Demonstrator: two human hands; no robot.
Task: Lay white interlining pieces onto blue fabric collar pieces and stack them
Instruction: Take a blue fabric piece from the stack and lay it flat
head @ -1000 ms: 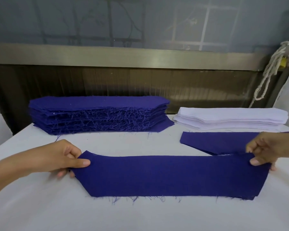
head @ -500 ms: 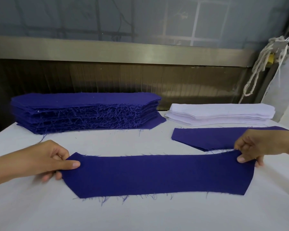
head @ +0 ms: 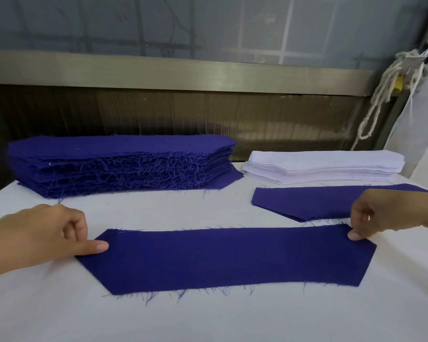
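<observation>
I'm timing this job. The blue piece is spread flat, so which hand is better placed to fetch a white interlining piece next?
Probably the right hand: the white interlining stack lies at the far right, just beyond it. The left hand would have to cross the whole blue piece.

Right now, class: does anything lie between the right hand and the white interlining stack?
A second blue collar piece lies flat between the right hand and the white interlining stack; nothing upright blocks reaching over it.

place: garment workshop | evidence: white-covered cutting bench (head: 208, 322); tall stack of cut blue collar pieces (head: 121, 164); stack of white interlining (head: 324, 166); frayed raw edges; metal rail (head: 183, 72) behind
</observation>
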